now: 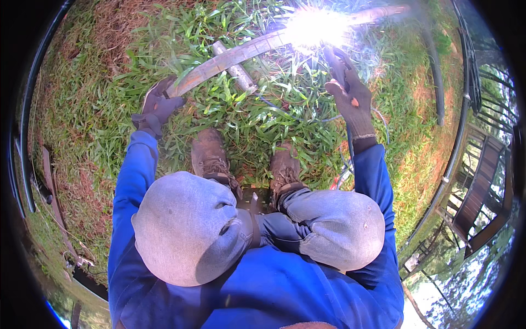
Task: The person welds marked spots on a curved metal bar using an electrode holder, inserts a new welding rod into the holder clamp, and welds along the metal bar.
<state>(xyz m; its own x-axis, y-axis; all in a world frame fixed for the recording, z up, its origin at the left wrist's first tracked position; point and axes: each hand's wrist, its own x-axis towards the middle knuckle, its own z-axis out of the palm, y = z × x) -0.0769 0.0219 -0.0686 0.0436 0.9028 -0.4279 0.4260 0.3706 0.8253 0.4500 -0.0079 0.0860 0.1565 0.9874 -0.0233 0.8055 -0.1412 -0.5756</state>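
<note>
A long flat metal bar, brown and grey, runs from the left up to the far right over the grass. My left hand, in a dark glove, is closed on its near left end. In my right hand, also gloved, is a dark welding electrode holder. A blinding white arc burns just beyond its tip, on the bar, and the glare hides the electrode and that part of the metal. A short grey metal pipe lies crosswise beneath the bar.
A thin cable trails from my right hand through the grass. My brown boots stand close behind the pipe. A dark pole lies at the far right; a wooden slatted structure stands beyond. A long metal strip lies at left.
</note>
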